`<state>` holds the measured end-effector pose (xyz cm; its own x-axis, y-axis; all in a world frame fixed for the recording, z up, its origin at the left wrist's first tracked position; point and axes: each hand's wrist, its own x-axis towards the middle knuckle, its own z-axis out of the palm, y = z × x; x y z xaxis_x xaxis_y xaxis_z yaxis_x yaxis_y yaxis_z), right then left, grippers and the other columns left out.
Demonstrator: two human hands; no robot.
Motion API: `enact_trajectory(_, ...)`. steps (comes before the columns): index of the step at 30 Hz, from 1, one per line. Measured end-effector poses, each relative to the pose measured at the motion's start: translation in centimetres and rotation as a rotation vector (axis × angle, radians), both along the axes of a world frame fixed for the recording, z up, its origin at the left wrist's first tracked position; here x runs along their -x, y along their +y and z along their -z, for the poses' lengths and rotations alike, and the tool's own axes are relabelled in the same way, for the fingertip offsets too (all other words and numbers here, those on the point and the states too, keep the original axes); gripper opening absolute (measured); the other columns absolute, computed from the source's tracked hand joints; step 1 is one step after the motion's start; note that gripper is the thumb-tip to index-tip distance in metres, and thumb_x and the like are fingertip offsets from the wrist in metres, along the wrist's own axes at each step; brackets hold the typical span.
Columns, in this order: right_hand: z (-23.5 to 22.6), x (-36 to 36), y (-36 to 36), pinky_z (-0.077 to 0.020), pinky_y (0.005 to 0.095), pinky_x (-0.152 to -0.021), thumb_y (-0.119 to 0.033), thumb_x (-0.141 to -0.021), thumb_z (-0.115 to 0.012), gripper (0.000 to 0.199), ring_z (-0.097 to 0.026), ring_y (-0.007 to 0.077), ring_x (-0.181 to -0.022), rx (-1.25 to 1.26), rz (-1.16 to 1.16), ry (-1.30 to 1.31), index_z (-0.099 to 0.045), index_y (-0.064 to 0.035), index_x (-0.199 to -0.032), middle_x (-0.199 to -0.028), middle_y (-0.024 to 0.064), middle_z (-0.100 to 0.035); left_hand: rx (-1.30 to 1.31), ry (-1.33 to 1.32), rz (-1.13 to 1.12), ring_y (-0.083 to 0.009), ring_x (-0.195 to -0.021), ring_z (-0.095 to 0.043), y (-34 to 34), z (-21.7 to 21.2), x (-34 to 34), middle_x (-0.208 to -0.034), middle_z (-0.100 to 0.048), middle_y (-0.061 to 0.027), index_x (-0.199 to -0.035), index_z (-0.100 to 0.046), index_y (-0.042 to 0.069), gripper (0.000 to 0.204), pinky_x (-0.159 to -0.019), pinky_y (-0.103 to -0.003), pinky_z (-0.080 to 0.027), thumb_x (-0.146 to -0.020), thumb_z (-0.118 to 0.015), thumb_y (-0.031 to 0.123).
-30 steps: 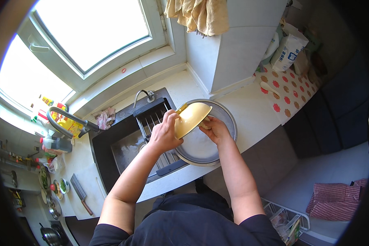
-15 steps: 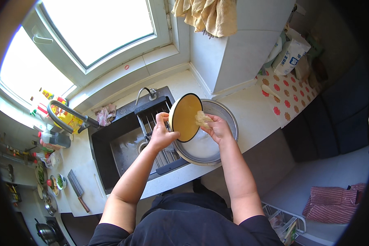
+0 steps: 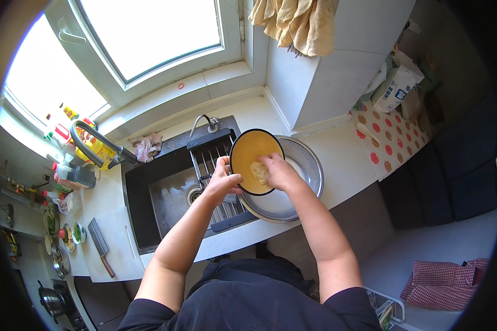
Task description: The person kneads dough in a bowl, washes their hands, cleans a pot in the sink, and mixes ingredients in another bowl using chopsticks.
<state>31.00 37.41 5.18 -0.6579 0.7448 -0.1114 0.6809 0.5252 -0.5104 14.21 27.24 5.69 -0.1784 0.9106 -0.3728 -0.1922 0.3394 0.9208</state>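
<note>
My left hand grips the left side of a bowl with a yellow inside and a dark rim, its thumb along the edge. The bowl is tilted so that its inside faces me. My right hand reaches in from the right, fingers closed at a pale, crumpled, soft lump against the bowl's inner wall. Whether the lump is cloth or dough I cannot tell. Partly hidden below the bowl, a wide metal basin with whitish contents stands on the counter and overlaps the sink's right side.
Left of the basin are a dark sink with a metal rack and a faucet. Farther left, a cleaver lies on a white board, near small bowls of food. A spoon rests on the patterned mat at right.
The bowl has turned to face me more and shifted slightly right. My right hand has brought the pale lump from the bowl's rim to inside it.
</note>
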Motion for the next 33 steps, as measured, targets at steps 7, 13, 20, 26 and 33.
enact_trajectory(7, 2.6, 0.9, 0.4, -0.0489, 0.0359, -0.082, 0.000, -0.066, -0.065, 0.036, -0.061, 0.0331, -0.091, -0.079, -0.110, 0.072, -0.066, -0.0113, -0.100, -0.095, 0.0138, -0.064, -0.011, 0.079, 0.014, -0.0188, -0.088, -0.056, 0.2, -0.6, -0.5, -0.103, -0.051, -0.0107, -0.122, -0.028, 0.011, 0.065, -0.061, -0.029, -0.052, -0.068, -0.064, 0.016)
enact_trajectory(13, 1.2, 0.3, -0.1, -0.0493, 0.0276, -0.079, 0.006, -0.071, -0.057, 0.038, -0.064, 0.0184, -0.091, 0.369, 0.089, 0.434, -0.066, -0.0061, -0.106, -0.100, 0.0127, -0.067, -0.023, -0.010, -0.021, -0.0199, -0.089, -0.057, -0.1, -0.4, -0.3, -0.104, -0.052, -0.0113, -0.123, -0.028, 0.010, 0.064, -0.062, -0.031, -0.053, -0.069, -0.063, 0.015)
enact_trajectory(20, 0.5, -1.3, 1.4, -0.0462, 0.0272, -0.086, 0.005, -0.078, -0.053, 0.040, -0.060, 0.0157, -0.099, 0.517, 0.185, 0.581, -0.058, 0.0003, -0.117, -0.110, 0.0108, -0.063, -0.078, 0.023, 0.014, -0.0198, -0.089, -0.055, 0.4, -0.7, 0.5, -0.106, -0.049, -0.0116, -0.121, -0.027, 0.010, 0.063, -0.059, -0.029, -0.052, -0.068, -0.063, 0.009)
enact_trajectory(26, 1.2, 0.8, -2.5, -0.0223, 0.0344, -0.108, -0.002, -0.081, -0.049, 0.058, -0.027, 0.0322, -0.132, 0.338, -0.007, 0.388, -0.031, 0.0007, -0.136, -0.140, 0.0247, -0.029, -0.158, 0.160, 0.002, -0.0168, -0.085, -0.055, 1.2, 0.1, -0.1, -0.104, -0.050, -0.0097, -0.120, -0.028, 0.011, 0.065, -0.059, -0.028, -0.050, -0.066, -0.063, 0.009)
enact_trajectory(33, 2.2, 2.2, -6.5, -0.0087, 0.0402, -0.112, 0.006, -0.070, -0.046, 0.080, -0.001, 0.0396, -0.137, 0.267, -0.096, 0.269, -0.012, -0.0013, -0.142, -0.146, 0.0269, -0.004, -0.249, 0.530, 0.058, -0.0160, -0.082, -0.055, 1.7, 1.1, 0.5, -0.108, -0.048, -0.0122, -0.117, -0.033, 0.007, 0.063, -0.062, -0.026, -0.049, -0.062, -0.064, 0.003)
